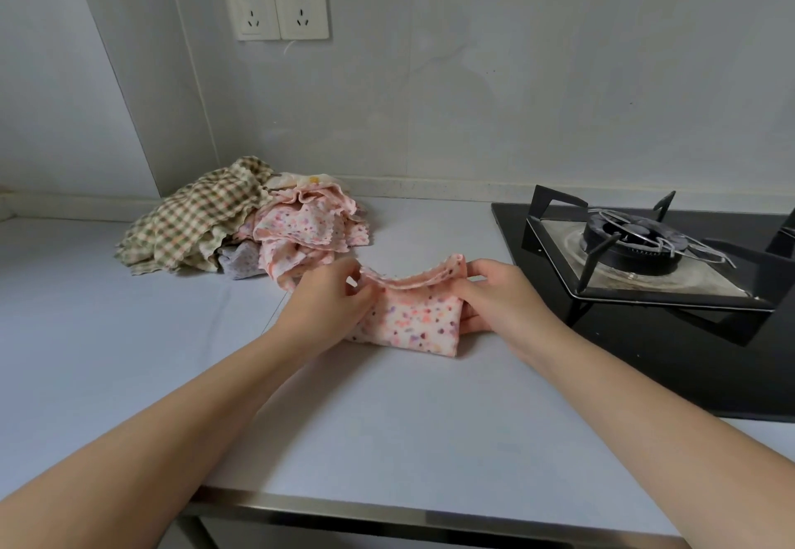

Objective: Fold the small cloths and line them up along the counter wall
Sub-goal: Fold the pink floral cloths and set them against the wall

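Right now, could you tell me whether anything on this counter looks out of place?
Only the heap of cloths against the wall: crumpled and overlapping, none folded or lined up. The floral cloth is mid-fold in the left hand and right hand.

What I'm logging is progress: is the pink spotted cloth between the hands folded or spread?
Partly folded: the pink spotted cloth lies doubled on the white counter, scalloped edges pinched by the left hand and right hand.

Gas hob (645,290) cut off at right edge, grey cloth (241,263) mostly hidden beneath the cloth pile (275,226)
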Demonstrator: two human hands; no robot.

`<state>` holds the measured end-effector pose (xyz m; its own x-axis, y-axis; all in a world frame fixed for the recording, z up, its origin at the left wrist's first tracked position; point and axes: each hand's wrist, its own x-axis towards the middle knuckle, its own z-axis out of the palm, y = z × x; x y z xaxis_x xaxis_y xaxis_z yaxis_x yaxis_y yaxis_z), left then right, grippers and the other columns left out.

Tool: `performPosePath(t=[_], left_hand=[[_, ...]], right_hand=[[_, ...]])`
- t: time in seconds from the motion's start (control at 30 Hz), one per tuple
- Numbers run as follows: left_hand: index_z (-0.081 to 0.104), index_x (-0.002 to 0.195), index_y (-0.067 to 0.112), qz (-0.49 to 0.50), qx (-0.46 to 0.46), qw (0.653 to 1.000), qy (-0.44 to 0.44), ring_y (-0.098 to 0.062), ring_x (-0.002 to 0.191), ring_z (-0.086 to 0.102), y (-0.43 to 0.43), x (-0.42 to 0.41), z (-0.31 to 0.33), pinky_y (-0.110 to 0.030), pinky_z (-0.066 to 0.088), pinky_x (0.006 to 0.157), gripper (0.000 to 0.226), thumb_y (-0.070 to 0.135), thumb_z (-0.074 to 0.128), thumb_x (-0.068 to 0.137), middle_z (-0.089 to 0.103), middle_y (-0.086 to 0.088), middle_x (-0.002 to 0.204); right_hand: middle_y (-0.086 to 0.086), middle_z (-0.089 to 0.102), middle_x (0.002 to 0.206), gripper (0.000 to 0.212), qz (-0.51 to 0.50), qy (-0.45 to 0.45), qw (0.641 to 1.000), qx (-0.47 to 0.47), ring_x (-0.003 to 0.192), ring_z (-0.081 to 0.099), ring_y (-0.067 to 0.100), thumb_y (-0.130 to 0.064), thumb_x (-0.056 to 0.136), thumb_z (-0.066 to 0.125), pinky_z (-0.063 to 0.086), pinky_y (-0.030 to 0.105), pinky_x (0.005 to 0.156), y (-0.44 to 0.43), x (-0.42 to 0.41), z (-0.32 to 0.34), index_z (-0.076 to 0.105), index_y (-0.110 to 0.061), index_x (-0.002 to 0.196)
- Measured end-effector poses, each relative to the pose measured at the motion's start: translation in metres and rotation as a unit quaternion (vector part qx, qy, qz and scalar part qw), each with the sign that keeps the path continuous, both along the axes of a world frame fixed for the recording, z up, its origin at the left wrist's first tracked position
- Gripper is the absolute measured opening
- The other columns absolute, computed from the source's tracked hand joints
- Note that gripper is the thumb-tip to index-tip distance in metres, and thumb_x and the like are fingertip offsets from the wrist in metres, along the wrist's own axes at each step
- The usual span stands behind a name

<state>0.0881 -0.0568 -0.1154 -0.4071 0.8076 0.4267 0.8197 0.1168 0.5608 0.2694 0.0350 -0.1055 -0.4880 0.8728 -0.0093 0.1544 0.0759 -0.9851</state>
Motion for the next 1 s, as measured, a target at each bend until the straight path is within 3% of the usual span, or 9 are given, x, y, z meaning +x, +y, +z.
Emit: performPosePath(t=[0.1, 0.2, 0.33, 0.47, 0.57, 0.67, 0.77, 0.87, 1.0], left_hand=[[0.049, 0.085, 0.022, 0.006, -0.024, 1.000, -0.018, -0.012, 0.059, 0.052, -0.001, 0.002, -0.001, -0.020, 0.035, 0.051, 0.009, 0.022, 0.059, 0.086, 0.058, 0.006, 0.065], [0.048, 0.105, 0.021, 0.027, -0.026, 0.999, -0.007, -0.018, 0.062, 0.056, 0.001, 0.003, -0.008, -0.030, 0.035, 0.052, 0.023, 0.025, 0.057, 0.085, 0.060, 0.000, 0.063], [0.035, 0.121, 0.020, 0.053, -0.020, 0.998, 0.038, -0.034, 0.077, 0.057, 0.003, 0.006, -0.013, -0.036, 0.038, 0.058, 0.046, 0.023, 0.058, 0.082, 0.061, -0.008, 0.075], [0.031, 0.118, 0.013, 0.023, -0.004, 0.997, 0.076, -0.037, 0.076, 0.057, -0.003, 0.014, -0.009, -0.041, 0.044, 0.057, 0.049, 0.007, 0.058, 0.077, 0.056, -0.007, 0.082], [0.035, 0.113, 0.009, 0.021, -0.011, 0.994, 0.104, -0.036, 0.074, 0.055, -0.008, 0.016, -0.006, -0.037, 0.039, 0.054, 0.044, 0.002, 0.056, 0.075, 0.047, -0.002, 0.091], [0.051, 0.097, 0.009, 0.033, 0.015, 0.971, 0.237, -0.032, 0.076, 0.053, -0.009, 0.012, -0.002, -0.031, 0.033, 0.062, 0.034, 0.001, 0.063, 0.066, 0.049, -0.007, 0.095], [0.058, 0.089, 0.015, -0.134, 0.051, 0.949, 0.280, -0.025, 0.078, 0.057, -0.010, 0.011, 0.005, -0.030, 0.038, 0.065, 0.015, 0.019, 0.058, 0.074, 0.057, -0.001, 0.088], [0.060, 0.107, 0.019, -0.252, -0.052, 0.912, 0.318, -0.022, 0.085, 0.056, -0.009, 0.010, 0.000, -0.035, 0.047, 0.075, 0.041, 0.051, 0.049, 0.085, 0.060, 0.001, 0.098], [0.061, 0.101, 0.019, -0.199, -0.039, 0.905, 0.374, -0.023, 0.079, 0.060, -0.004, -0.002, -0.003, -0.031, 0.047, 0.063, 0.048, 0.059, 0.038, 0.087, 0.063, 0.002, 0.090]], right_hand=[[0.011, 0.072, 0.076, 0.015, -0.016, -0.057, 0.996, 0.062, 0.056, 0.068, 0.019, -0.015, 0.089, 0.060, 0.057, 0.030, 0.054, 0.003, 0.001, -0.002, 0.060, -0.011, 0.104], [0.004, 0.068, 0.066, 0.024, -0.023, -0.144, 0.976, 0.163, 0.046, 0.061, 0.009, -0.011, 0.084, 0.062, 0.049, 0.020, 0.048, 0.003, 0.002, -0.004, 0.057, -0.018, 0.107], [-0.007, 0.062, 0.066, 0.042, -0.033, -0.211, 0.942, 0.259, 0.078, 0.062, 0.019, -0.017, 0.078, 0.064, 0.052, 0.037, 0.077, 0.002, 0.000, -0.009, 0.051, -0.025, 0.117], [-0.010, 0.065, 0.070, 0.044, -0.050, -0.181, 0.935, 0.302, 0.082, 0.061, 0.014, -0.023, 0.083, 0.065, 0.049, 0.036, 0.079, 0.001, -0.001, -0.008, 0.049, -0.025, 0.124], [-0.010, 0.067, 0.078, 0.041, -0.048, -0.150, 0.939, 0.307, 0.079, 0.062, 0.014, -0.024, 0.085, 0.066, 0.050, 0.037, 0.079, 0.002, -0.002, -0.010, 0.050, -0.025, 0.122], [-0.013, 0.064, 0.085, 0.031, -0.017, -0.193, 0.933, 0.303, 0.083, 0.061, 0.015, -0.023, 0.088, 0.062, 0.051, 0.040, 0.081, 0.004, -0.003, -0.013, 0.053, -0.028, 0.117], [-0.005, 0.064, 0.108, 0.031, 0.001, -0.207, 0.920, 0.334, 0.098, 0.059, 0.019, -0.011, 0.091, 0.050, 0.048, 0.041, 0.087, 0.004, -0.002, -0.014, 0.054, -0.025, 0.118], [0.006, 0.041, 0.143, 0.061, 0.032, -0.260, 0.893, 0.365, 0.130, 0.039, 0.025, 0.008, 0.083, 0.037, 0.034, 0.038, 0.106, 0.006, -0.002, -0.012, 0.047, -0.021, 0.136], [0.002, 0.011, 0.159, 0.073, 0.078, -0.312, 0.873, 0.366, 0.145, 0.012, 0.022, 0.007, 0.084, 0.040, 0.021, 0.038, 0.115, 0.005, 0.001, -0.010, 0.032, -0.033, 0.145]])
